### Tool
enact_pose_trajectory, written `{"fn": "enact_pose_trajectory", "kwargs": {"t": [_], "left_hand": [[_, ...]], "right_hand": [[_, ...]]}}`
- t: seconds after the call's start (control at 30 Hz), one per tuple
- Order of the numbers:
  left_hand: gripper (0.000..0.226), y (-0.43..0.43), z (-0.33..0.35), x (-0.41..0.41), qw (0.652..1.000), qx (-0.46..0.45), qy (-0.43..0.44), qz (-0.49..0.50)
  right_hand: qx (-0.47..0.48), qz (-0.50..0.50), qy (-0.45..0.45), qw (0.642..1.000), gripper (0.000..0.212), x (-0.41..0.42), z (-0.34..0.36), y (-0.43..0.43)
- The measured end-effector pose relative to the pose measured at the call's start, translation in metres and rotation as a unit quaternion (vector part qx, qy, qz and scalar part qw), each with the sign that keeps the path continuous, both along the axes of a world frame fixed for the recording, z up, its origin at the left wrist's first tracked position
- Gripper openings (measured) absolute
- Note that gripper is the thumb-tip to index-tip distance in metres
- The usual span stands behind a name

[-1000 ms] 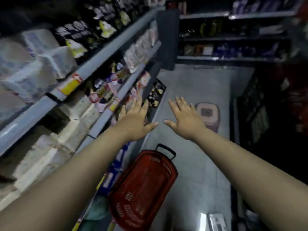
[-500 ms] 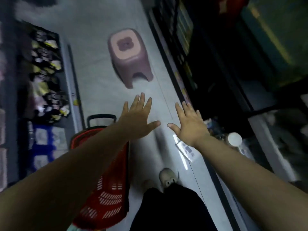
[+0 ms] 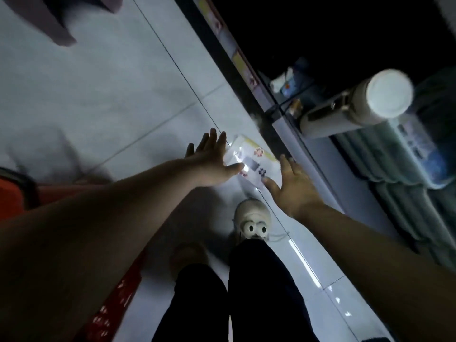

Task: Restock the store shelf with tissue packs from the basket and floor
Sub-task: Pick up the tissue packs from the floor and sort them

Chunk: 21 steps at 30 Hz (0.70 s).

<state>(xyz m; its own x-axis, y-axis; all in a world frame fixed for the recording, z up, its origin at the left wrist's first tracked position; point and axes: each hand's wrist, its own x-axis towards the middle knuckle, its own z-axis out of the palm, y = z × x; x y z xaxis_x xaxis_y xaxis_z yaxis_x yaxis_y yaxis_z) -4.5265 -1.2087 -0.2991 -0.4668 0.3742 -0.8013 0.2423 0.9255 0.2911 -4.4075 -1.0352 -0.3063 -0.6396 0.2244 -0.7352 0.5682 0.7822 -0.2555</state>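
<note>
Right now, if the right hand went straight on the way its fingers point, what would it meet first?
Most likely the right end of the tissue pack on the floor: the open right hand points down at it. Depth is unclear; it could land on tile beside the shelf base.

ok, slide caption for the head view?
Open left hand and open right hand flank a tissue pack lying on the tiled floor beside the bottom shelf.

A pale, glossy tiled floor [image 3: 98,99] carries a flat white tissue pack [image 3: 256,162] printed with flowers, lying just beside the dark base of a shelf unit [image 3: 280,129]. A cream shoe [image 3: 253,217] stands near it, a red basket [image 3: 112,307] sits at left, and a pink stool [image 3: 56,25] at top left.
</note>
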Motion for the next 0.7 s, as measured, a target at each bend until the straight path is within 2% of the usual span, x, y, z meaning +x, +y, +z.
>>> {"fn": "enact_pose_trajectory", "kwargs": {"t": [0.07, 0.13, 0.2, 0.33, 0.37, 0.43, 0.53, 0.63, 0.7], "left_hand": [[0.091, 0.011, -0.051, 0.009, 0.998, 0.003, -0.015, 0.056], [0.090, 0.019, -0.096, 0.011, 0.989, 0.020, -0.042, 0.139], [0.078, 0.024, -0.133, 0.012, 0.970, 0.044, -0.065, 0.230], [0.038, 0.026, -0.164, 0.017, 0.926, 0.052, -0.129, 0.352], [0.033, 0.023, -0.163, 0.017, 0.911, 0.061, -0.139, 0.384], [0.037, 0.012, -0.152, 0.017, 0.895, 0.081, -0.120, 0.423], [0.036, -0.011, -0.112, 0.015, 0.874, 0.087, -0.038, 0.476], [0.033, -0.037, -0.048, 0.012, 0.814, 0.087, -0.022, 0.574], [0.040, -0.052, 0.000, 0.008, 0.775, 0.107, -0.024, 0.622]], "right_hand": [[-0.035, -0.094, -0.014, 0.995, 0.081, 0.008, -0.047, 0.002], [-0.071, -0.221, -0.021, 0.973, 0.080, 0.010, -0.089, 0.003], [-0.113, -0.336, -0.036, 0.934, 0.072, 0.006, -0.122, 0.001], [-0.167, -0.532, -0.034, 0.829, 0.046, -0.018, -0.157, -0.002], [-0.162, -0.556, -0.034, 0.814, 0.052, -0.025, -0.158, -0.002], [-0.133, -0.531, -0.028, 0.836, 0.066, -0.032, -0.153, -0.003], [-0.140, -0.501, 0.021, 0.854, 0.047, -0.042, -0.116, -0.014], [-0.174, -0.478, 0.055, 0.859, 0.039, -0.057, -0.060, -0.036], [-0.197, -0.454, 0.086, 0.865, 0.037, -0.071, -0.010, -0.052]]}}
